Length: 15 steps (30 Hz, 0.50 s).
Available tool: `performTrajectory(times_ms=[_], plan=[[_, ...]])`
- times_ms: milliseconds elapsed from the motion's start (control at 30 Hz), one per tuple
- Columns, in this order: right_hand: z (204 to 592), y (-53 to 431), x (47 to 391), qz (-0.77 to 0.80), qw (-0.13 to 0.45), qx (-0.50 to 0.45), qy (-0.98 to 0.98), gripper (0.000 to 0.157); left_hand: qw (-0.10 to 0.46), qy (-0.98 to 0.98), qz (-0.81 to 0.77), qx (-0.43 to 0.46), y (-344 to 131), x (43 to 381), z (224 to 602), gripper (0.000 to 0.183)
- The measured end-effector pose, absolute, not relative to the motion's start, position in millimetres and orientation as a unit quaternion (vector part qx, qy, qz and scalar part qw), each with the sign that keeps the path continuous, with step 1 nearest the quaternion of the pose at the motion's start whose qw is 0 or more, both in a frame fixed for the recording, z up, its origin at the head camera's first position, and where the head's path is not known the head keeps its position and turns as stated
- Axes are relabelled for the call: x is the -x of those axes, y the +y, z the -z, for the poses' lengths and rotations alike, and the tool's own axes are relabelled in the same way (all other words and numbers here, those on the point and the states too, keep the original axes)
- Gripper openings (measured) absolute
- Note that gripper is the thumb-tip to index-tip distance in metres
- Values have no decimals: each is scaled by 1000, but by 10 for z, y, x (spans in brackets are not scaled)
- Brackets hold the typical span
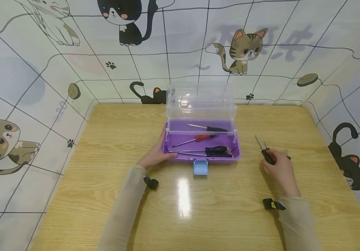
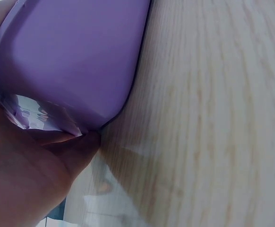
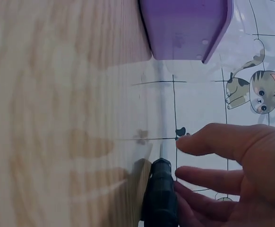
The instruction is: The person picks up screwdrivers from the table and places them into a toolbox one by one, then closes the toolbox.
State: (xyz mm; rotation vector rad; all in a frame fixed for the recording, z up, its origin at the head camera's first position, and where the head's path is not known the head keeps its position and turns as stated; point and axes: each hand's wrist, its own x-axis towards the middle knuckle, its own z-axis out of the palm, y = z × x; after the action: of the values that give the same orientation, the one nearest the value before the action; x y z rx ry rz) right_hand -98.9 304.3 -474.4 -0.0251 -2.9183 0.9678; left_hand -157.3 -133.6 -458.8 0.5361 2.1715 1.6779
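Observation:
My left hand (image 1: 156,153) grips the left end of a purple toolbox (image 1: 237,153), thumb over its front rim; the left wrist view shows the purple end wall (image 2: 76,56) close up. Inside lie several screwdrivers, among them a red-handled screwdriver (image 1: 202,137) and a black-and-yellow one (image 1: 216,149). To the right of the toolbox, my right hand (image 1: 281,169) is at a black-handled screwdriver (image 1: 268,157) on the table. In the right wrist view the thumb stands apart from the fingers, beside the handle (image 3: 161,196). Further screwdriver parts (image 1: 286,152) show beside the hand, partly hidden by it.
The toolbox's clear lid (image 1: 201,99) stands raised at the back, near the cat-patterned wall (image 1: 186,62). A light blue latch (image 1: 200,167) hangs at its front. The wooden table (image 1: 230,216) reaches to patterned walls on both sides.

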Motion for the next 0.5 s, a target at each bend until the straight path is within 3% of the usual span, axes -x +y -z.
performTrajectory(times_ms=[500], plan=[[4748, 2995, 1077, -287, -3, 18, -958, 46, 174, 761, -596, -189, -1334, 1571, 4588, 113]])
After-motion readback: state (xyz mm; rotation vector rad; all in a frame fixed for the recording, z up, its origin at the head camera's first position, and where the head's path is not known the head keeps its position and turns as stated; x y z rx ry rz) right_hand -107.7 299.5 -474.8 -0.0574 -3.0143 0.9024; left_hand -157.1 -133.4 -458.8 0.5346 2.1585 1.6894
